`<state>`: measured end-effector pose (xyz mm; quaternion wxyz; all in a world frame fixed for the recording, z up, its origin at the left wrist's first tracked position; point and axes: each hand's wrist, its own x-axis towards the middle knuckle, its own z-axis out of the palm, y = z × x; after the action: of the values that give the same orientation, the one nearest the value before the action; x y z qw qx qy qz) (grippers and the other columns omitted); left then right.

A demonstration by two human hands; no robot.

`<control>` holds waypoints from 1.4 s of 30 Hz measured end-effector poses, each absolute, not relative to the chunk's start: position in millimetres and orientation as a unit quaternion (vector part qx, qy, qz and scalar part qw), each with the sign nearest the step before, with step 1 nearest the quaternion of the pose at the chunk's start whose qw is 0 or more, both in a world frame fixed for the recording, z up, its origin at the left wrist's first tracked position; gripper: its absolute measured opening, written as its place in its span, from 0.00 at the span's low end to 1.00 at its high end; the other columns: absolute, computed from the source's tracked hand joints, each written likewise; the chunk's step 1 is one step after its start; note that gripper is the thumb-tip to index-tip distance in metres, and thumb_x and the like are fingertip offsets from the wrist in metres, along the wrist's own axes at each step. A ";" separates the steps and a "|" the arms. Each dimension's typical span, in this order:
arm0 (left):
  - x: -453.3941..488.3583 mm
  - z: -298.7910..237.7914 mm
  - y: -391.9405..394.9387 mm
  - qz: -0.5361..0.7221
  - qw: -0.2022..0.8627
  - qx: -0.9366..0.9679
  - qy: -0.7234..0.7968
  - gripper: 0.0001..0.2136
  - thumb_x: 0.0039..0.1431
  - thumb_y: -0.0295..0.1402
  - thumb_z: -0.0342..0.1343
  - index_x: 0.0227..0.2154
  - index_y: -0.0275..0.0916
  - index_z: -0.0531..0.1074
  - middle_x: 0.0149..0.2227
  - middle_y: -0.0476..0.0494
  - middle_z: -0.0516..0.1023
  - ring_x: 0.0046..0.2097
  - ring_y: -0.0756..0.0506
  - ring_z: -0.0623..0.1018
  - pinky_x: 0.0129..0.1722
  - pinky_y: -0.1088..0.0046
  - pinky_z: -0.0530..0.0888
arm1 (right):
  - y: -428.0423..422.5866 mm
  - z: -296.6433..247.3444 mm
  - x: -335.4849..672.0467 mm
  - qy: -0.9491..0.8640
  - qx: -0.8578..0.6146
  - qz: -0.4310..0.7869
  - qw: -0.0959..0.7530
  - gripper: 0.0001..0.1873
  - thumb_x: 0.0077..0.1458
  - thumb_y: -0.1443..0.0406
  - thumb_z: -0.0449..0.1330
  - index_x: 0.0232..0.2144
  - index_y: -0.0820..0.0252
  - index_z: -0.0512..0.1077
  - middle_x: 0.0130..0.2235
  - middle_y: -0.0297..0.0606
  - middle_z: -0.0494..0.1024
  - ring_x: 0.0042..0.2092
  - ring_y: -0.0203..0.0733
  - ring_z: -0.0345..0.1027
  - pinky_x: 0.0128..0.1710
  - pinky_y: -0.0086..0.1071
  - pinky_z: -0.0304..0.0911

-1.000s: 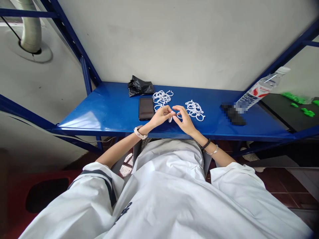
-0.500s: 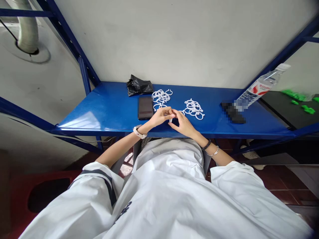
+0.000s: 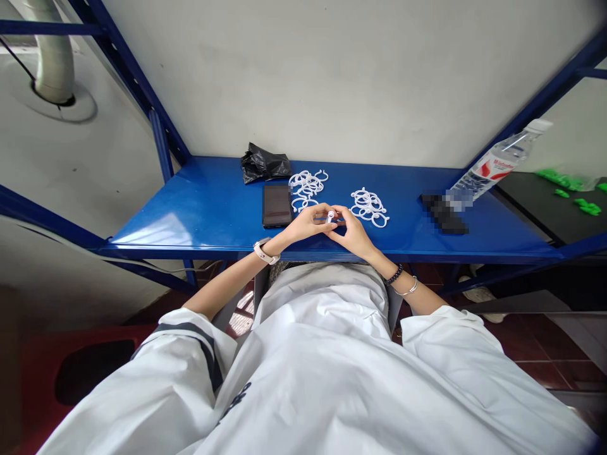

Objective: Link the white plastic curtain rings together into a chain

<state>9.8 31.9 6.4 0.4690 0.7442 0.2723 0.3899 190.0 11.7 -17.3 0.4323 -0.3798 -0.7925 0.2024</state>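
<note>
Near the front edge of the blue table, my left hand (image 3: 306,223) and my right hand (image 3: 353,235) meet fingertip to fingertip. Between them they pinch a small white plastic ring (image 3: 331,217), seen partly edge-on and half covered by fingers. Just behind my left hand lies a loose pile of white plastic rings (image 3: 307,183), some with a gap and small knobs at the ends. A second pile of similar white rings (image 3: 368,206) sits to the right, beyond my right hand.
Left of the rings, a dark phone (image 3: 277,206) lies on the blue table (image 3: 213,202), with a crumpled black plastic bag (image 3: 265,163) behind it. At right are a water bottle (image 3: 497,164) and a blurred dark object (image 3: 443,215). Green pieces (image 3: 587,207) lie on a neighbouring black surface.
My fingers have turned the held white ring, so more of it shows between them. My right hand has shifted slightly right; the piles stay put.
</note>
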 end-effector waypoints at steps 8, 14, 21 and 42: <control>9.8 5.3 33.0 0.344 0.466 0.772 0.262 0.22 0.63 0.49 0.53 0.44 0.32 0.73 0.40 0.38 0.79 0.41 0.45 0.79 0.43 0.69 0.77 | 17.0 -15.3 191.9 -0.750 -0.415 0.232 0.460 0.14 0.57 0.52 0.60 0.37 0.55 0.69 0.40 0.38 0.76 0.41 0.43 0.71 0.42 0.37 0.70; 10.3 5.1 33.0 0.346 0.495 0.760 0.241 0.24 0.61 0.51 0.55 0.43 0.31 0.74 0.40 0.37 0.80 0.43 0.44 0.80 0.43 0.69 0.78 | 18.4 -14.3 192.2 -0.728 -0.425 0.252 0.475 0.09 0.56 0.57 0.58 0.31 0.56 0.69 0.34 0.36 0.75 0.37 0.41 0.70 0.40 0.35 0.68; 9.2 6.6 33.8 0.356 0.481 0.756 0.265 0.27 0.59 0.56 0.53 0.38 0.32 0.74 0.35 0.40 0.80 0.35 0.47 0.81 0.35 0.74 0.79 | 15.3 -11.2 190.6 -0.738 -0.424 0.239 0.468 0.09 0.58 0.58 0.56 0.33 0.57 0.70 0.35 0.36 0.76 0.37 0.41 0.69 0.38 0.34 0.66; 6.5 1.4 37.6 0.356 0.444 0.752 0.334 0.26 0.61 0.55 0.51 0.35 0.32 0.74 0.27 0.42 0.79 0.26 0.51 0.78 0.29 0.76 0.76 | 11.0 -10.6 190.4 -0.759 -0.477 0.149 0.417 0.11 0.62 0.58 0.52 0.31 0.56 0.69 0.32 0.37 0.75 0.34 0.43 0.69 0.37 0.35 0.61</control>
<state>6.5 37.6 1.4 0.4435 0.7516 0.3344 0.3557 190.4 11.0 -10.6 0.4174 -0.4773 -0.7588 0.1491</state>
